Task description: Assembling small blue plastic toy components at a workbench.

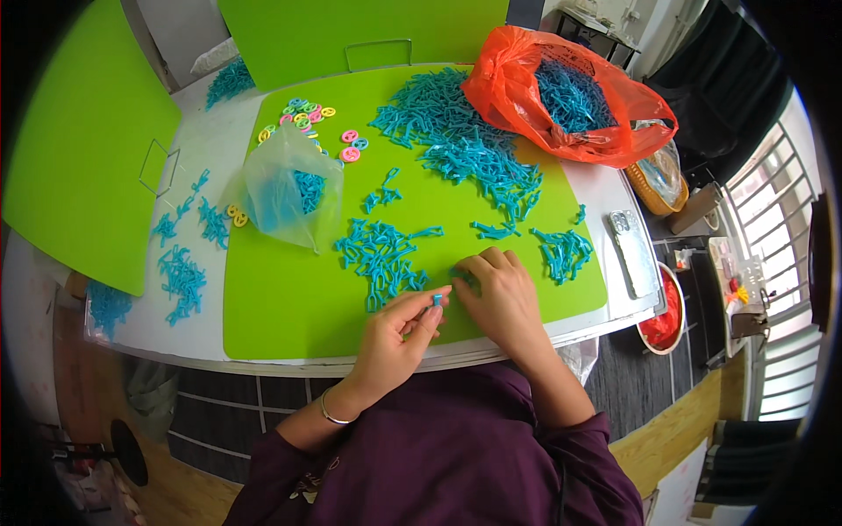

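Note:
My left hand (396, 331), with a bracelet on its wrist, pinches a small blue plastic piece (437, 300) between thumb and fingers. Just to its right, my right hand (502, 294) is curled down low over the green mat (289, 324). A bit of blue shows by its fingertips, but what they hold is mostly hidden. Ahead of my left hand lies a loose pile of blue forked plastic pieces (377, 254). A smaller pile (564, 256) sits to the right of my right hand.
A large blue heap (482, 162) spreads at the back beside a red plastic bag (509, 79) of more pieces. At left stand a clear bag (285, 210) and coloured rings (349, 154). A phone (633, 254) lies at the right edge. Green boards (79, 149) rise at left and back.

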The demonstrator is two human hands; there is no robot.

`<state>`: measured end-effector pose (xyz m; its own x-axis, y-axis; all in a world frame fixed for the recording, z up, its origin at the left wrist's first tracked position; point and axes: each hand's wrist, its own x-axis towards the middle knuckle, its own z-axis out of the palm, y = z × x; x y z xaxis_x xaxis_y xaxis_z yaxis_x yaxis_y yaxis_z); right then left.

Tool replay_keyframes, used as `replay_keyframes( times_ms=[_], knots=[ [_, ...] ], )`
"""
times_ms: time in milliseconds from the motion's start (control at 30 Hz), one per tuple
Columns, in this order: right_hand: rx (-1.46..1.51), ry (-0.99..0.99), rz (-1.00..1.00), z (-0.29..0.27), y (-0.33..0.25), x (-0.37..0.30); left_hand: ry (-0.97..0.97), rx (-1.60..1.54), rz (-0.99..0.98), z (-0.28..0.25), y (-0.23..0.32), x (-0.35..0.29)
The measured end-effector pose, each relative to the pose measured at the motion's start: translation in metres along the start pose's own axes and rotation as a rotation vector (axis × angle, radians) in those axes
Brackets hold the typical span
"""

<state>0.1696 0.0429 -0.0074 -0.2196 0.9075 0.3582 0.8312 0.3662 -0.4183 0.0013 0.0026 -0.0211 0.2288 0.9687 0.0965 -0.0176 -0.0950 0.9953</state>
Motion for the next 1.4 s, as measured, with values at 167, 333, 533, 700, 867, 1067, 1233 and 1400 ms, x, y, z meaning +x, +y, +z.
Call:
replay_keyframes(
  times_ms=[167, 333, 533, 700, 867, 1067, 1233, 1400],
  knots=[
    [-0.025, -0.039, -0.009, 0.002, 0.002, 0.008, -0.062, -0.213, -0.109, -0.002, 0.004, 0.003],
    [0.509, 0.218, 0.054, -0.012, -0.016, 0.005, -0.149, -0.622, -0.349, -0.011, 0.007, 0.004],
    [0.905, 0.324, 0.102, 0.0, -0.007, -0.029, -0.196, -0.68, -0.354, -0.006, 0.013, 0.005],
    [0.743, 0.345, 0.014, -0.005, -0.011, -0.032, -0.208, -0.675, -0.359, -0.005, 0.008, 0.004],
    [0.684, 0.333, -0.037, -0.011, -0.015, -0.031, -0.216, -0.674, -0.355, -0.003, 0.013, 0.004],
    [0.492, 0.371, -0.2, -0.01, -0.016, -0.032, -0.202, -0.574, -0.295, 0.001, 0.011, 0.003],
    [0.676, 0.174, 0.15, -0.008, -0.018, -0.042, -0.055, 0.207, 0.247, 0.001, 0.011, 0.0],
    [0.196, 0.443, -0.326, -0.001, -0.007, -0.04, -0.17, -0.031, 0.026, -0.002, 0.012, 0.005]
  ],
)
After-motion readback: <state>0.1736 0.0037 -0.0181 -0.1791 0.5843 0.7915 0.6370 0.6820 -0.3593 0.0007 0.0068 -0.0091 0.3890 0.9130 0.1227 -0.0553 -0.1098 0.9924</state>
